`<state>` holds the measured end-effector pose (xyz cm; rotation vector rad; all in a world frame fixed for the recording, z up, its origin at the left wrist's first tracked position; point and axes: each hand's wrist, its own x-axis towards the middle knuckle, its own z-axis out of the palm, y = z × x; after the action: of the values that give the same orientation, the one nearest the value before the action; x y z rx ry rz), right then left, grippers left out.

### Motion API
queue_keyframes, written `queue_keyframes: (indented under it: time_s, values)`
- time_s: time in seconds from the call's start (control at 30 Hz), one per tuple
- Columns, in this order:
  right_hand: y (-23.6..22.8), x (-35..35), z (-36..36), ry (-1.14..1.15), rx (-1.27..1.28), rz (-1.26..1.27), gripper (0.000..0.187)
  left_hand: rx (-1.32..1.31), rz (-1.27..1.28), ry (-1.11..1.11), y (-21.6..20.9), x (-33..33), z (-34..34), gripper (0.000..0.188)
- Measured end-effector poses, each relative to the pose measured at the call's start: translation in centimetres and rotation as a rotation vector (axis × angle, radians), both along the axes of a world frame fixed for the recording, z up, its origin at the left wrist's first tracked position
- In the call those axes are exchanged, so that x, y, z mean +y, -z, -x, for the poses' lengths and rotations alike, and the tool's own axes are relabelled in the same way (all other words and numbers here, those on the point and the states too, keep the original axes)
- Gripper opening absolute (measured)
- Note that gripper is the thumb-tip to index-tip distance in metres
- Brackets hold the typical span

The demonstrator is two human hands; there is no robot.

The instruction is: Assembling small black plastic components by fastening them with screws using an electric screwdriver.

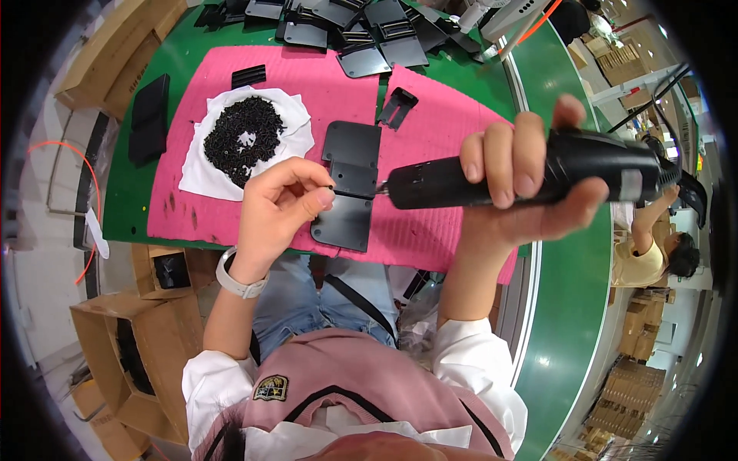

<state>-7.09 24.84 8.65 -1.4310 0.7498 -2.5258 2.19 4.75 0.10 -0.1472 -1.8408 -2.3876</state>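
Note:
My right hand [523, 173] is wrapped round a black electric screwdriver [430, 183], held level with its bit pointing left. Thumb and forefinger of my left hand [280, 203] pinch a tiny black screw [331, 188] near that bit, above a black hinged plastic stand [355, 150]. The stand lies unfolded on a pink foam mat [430, 238], partly hidden behind my left fingertips. Left of it, a heap of black screws [244, 138] rests on a white cloth [296, 115]. Whether the bit touches the screw I cannot tell; a small gap seems to show.
Several black stands [369, 38] are piled at the far edge of the green table [123, 196]. A small black bracket [398, 107] and a ribbed black piece [248, 75] lie on the mat. Cardboard boxes [142, 361] stand at lower left. Another person [653, 246] is at far right.

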Motion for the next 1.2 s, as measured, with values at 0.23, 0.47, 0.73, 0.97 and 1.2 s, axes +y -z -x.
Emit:
queue_keyframes:
  time_s: [0.23, 0.47, 0.73, 0.97, 1.2]
  values:
    - [0.0, -1.0, -0.8, -0.015, 0.063, 0.060, 0.050, -0.004, 0.036, 0.022, 0.2, 0.2, -0.3, 0.009]
    - [1.0, -1.4, -1.0, 0.068, 0.069, -0.046, 0.044, 0.037, 0.077, 0.031, 0.4, 0.2, -0.1, 0.010]
    - [1.7, -1.9, -2.1, 0.151, -0.043, -0.080, 0.042, 0.010, 0.139, 0.013, 0.8, 0.0, -0.1, 0.009]
    - [1.3, -0.4, -0.6, 0.159, -0.109, -0.105, 0.043, -0.119, 0.159, 0.060, 0.6, -1.0, -0.1, 0.031]
    - [2.0, -0.5, 0.4, 0.328, -0.079, -0.350, 0.041, -0.137, 0.141, -0.005, 1.2, -0.2, 1.5, 0.030]
